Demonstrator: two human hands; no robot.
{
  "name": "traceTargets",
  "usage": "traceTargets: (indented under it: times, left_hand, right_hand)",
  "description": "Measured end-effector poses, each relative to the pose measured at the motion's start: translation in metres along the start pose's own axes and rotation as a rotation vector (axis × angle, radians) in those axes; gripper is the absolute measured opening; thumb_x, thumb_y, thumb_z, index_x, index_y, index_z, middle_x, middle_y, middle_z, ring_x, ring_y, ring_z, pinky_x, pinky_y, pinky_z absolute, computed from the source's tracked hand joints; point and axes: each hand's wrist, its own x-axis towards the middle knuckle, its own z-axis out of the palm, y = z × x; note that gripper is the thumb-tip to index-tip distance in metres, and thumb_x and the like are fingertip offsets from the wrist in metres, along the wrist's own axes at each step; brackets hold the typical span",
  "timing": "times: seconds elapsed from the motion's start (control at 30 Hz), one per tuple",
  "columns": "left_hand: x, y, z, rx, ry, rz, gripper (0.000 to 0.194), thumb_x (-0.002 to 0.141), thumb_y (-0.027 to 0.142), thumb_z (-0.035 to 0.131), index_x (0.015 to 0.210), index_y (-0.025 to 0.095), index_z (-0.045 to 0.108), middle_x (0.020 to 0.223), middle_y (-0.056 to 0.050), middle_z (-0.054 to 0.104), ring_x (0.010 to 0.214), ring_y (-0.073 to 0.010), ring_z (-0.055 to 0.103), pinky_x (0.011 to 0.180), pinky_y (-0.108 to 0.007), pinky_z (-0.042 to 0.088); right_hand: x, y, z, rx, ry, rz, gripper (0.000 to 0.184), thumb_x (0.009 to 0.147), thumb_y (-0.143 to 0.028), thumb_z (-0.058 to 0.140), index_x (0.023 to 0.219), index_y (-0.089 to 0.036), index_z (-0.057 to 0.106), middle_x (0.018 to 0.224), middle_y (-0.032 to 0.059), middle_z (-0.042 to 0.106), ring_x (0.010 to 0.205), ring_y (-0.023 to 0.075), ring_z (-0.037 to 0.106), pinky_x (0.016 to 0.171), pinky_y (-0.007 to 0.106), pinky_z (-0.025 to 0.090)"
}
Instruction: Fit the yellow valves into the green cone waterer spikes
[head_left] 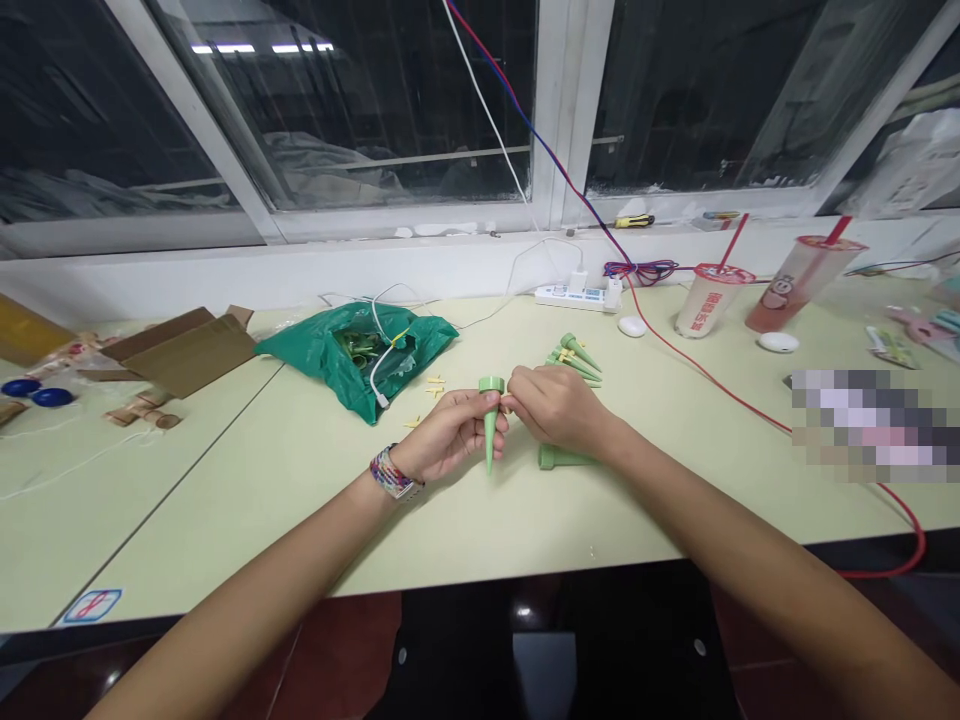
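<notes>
My left hand (450, 435) grips a green plastic cone-shaped spike (490, 425), which stands point-down with its wide cap on top. My right hand (555, 405) is pinched at the spike's top, with a small yellow piece (505, 408) showing at its fingertips. Behind my right hand lies a pile of similar green spikes (574, 360). Another green spike (562, 457) lies on its side just below that hand. Several small yellow pieces (434, 386) are scattered on the pale table (300, 500) to the left of my hands.
A green plastic bag (356, 355) with green parts and a white cable lies behind my left hand. A power strip (577, 297), a red cable (720, 385), and two plastic drink cups (709, 300) stand farther right. A flattened cardboard box (180, 350) lies at left.
</notes>
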Motion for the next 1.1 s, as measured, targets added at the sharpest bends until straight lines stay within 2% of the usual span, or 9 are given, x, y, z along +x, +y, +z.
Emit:
traceTargets:
  times: [0.1, 0.2, 0.37, 0.53, 0.6, 0.77, 0.87, 0.97, 1.1]
  left_hand:
    - [-0.001, 0.001, 0.002, 0.079, 0.004, 0.067, 0.031, 0.08, 0.037, 0.088, 0.085, 0.01, 0.073, 0.076, -0.006, 0.072, 0.062, -0.0169, 0.071, 0.057, -0.027, 0.061]
    - [-0.001, 0.003, 0.006, 0.201, 0.072, 0.161, 0.031, 0.077, 0.037, 0.089, 0.083, 0.011, 0.071, 0.075, -0.005, 0.072, 0.065, -0.0182, 0.073, 0.061, -0.028, 0.062]
    - [-0.001, 0.001, 0.005, 0.447, 0.207, 0.305, 0.031, 0.077, 0.037, 0.089, 0.084, 0.014, 0.069, 0.075, -0.006, 0.074, 0.067, -0.0188, 0.073, 0.066, -0.03, 0.062]
    - [-0.005, -0.003, 0.0, 0.778, 0.35, 0.506, 0.019, 0.085, 0.032, 0.08, 0.085, 0.016, 0.07, 0.081, -0.005, 0.075, 0.076, -0.0189, 0.075, 0.074, -0.029, 0.062]
    - [-0.005, -0.002, -0.002, 0.773, 0.325, 0.499, 0.018, 0.084, 0.03, 0.081, 0.085, 0.016, 0.071, 0.082, -0.005, 0.075, 0.077, -0.019, 0.075, 0.075, -0.029, 0.061]
    - [-0.004, 0.004, -0.003, 0.303, -0.013, 0.179, 0.026, 0.087, 0.037, 0.08, 0.079, 0.013, 0.071, 0.074, -0.007, 0.072, 0.067, -0.0195, 0.072, 0.066, -0.032, 0.062]
    - [-0.004, 0.003, -0.002, 0.198, -0.08, 0.105, 0.028, 0.087, 0.039, 0.08, 0.081, 0.012, 0.072, 0.075, -0.008, 0.072, 0.065, -0.0195, 0.07, 0.066, -0.035, 0.062]
    - [-0.005, 0.004, -0.001, 0.377, 0.013, 0.227, 0.027, 0.085, 0.039, 0.081, 0.084, 0.013, 0.072, 0.076, -0.008, 0.073, 0.069, -0.0205, 0.072, 0.069, -0.033, 0.061]
    - [-0.009, 0.0, -0.003, 0.84, 0.295, 0.53, 0.013, 0.086, 0.029, 0.078, 0.085, 0.018, 0.07, 0.081, -0.006, 0.075, 0.076, -0.0189, 0.071, 0.075, -0.03, 0.057]
  right_hand:
    - [-0.001, -0.004, 0.002, 0.07, -0.027, 0.068, 0.04, 0.113, -0.032, 0.029, 0.082, -0.02, 0.051, 0.069, 0.0015, 0.054, 0.056, 0.0153, 0.04, 0.056, 0.032, 0.024]
    - [-0.002, -0.011, 0.004, 0.228, -0.074, 0.234, 0.036, 0.112, -0.034, 0.03, 0.086, -0.02, 0.051, 0.072, 0.0019, 0.058, 0.058, 0.0149, 0.044, 0.057, 0.03, 0.026]
    - [0.003, -0.024, 0.005, 0.722, -0.09, 0.572, 0.034, 0.111, -0.036, 0.033, 0.083, -0.022, 0.046, 0.072, 0.0003, 0.064, 0.065, 0.0145, 0.054, 0.066, 0.028, 0.036]
    - [0.008, -0.03, 0.011, 1.091, -0.171, 0.885, 0.045, 0.11, -0.047, 0.033, 0.071, -0.023, 0.041, 0.058, -0.0034, 0.047, 0.056, 0.0145, 0.044, 0.059, 0.029, 0.034]
    - [0.007, -0.03, 0.01, 1.048, -0.169, 0.857, 0.046, 0.11, -0.046, 0.03, 0.072, -0.023, 0.042, 0.059, -0.0028, 0.048, 0.056, 0.0145, 0.044, 0.06, 0.029, 0.034]
    - [0.001, -0.02, 0.0, 0.46, -0.094, 0.364, 0.035, 0.108, -0.039, 0.036, 0.081, -0.022, 0.048, 0.071, 0.0028, 0.058, 0.06, 0.0162, 0.046, 0.061, 0.033, 0.028]
    - [-0.001, -0.016, -0.002, 0.31, -0.095, 0.232, 0.034, 0.106, -0.039, 0.037, 0.078, -0.022, 0.047, 0.071, 0.0041, 0.057, 0.059, 0.0166, 0.042, 0.059, 0.034, 0.024]
    - [0.001, -0.021, 0.0, 0.491, -0.086, 0.349, 0.032, 0.107, -0.036, 0.036, 0.081, -0.022, 0.047, 0.073, 0.0029, 0.059, 0.061, 0.0158, 0.047, 0.06, 0.032, 0.029]
    - [0.009, -0.032, 0.006, 1.031, -0.116, 0.797, 0.038, 0.107, -0.041, 0.033, 0.076, -0.023, 0.042, 0.063, -0.0024, 0.048, 0.057, 0.0139, 0.044, 0.059, 0.028, 0.035]
